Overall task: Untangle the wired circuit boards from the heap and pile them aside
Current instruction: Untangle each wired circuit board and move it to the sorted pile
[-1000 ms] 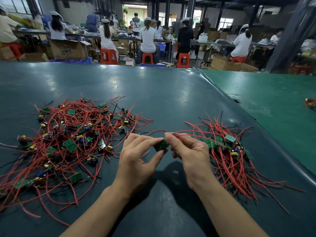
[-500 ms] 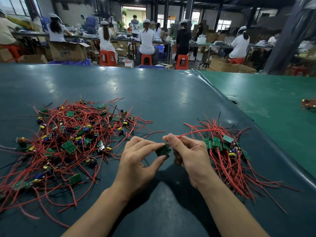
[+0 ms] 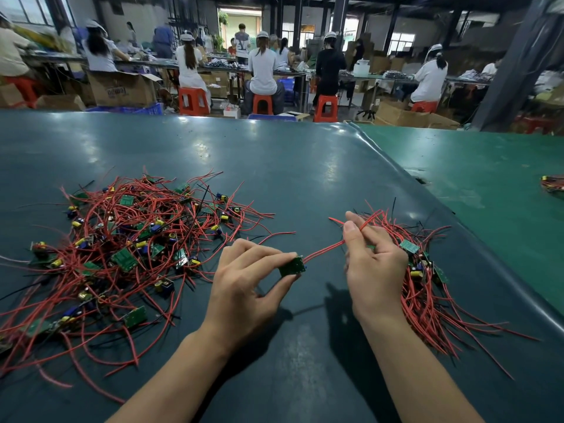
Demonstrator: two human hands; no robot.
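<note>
Left hand (image 3: 244, 285) pinches small green board (image 3: 292, 267) by edges, between heap (image 3: 122, 254) left and pile (image 3: 421, 270) right. Right hand (image 3: 374, 264) pinches its red wires (image 3: 328, 248). Board probably light, rigid; wires limp, snag-prone.

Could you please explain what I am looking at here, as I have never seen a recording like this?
There is no machine: these are a person's two bare hands, filmed by a wide-angle camera worn on the head, looking forward and down. The left hand pinches a small green circuit board; the right hand pinches that board's thin red wires, stretched between the hands. On the dark green table mat, a big tangled heap of red-wired boards lies to the left, and a smaller sorted pile of wired boards lies to the right, partly behind the right hand. Other workers sit at benches far behind.
</note>
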